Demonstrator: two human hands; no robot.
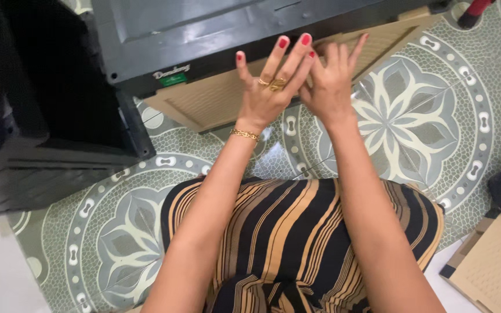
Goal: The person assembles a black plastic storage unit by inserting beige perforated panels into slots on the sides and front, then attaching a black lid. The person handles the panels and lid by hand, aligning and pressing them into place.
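While fingers splay, both hands (pixel 300 87) touch the diagonally lying tan panel (pixel 215 98).

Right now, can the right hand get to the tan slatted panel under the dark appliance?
Probably yes. The right hand is raised just above the tan slatted panel, fingers spread, beside the left hand. Nothing lies between hand and panel, though the dark appliance covers its far part.
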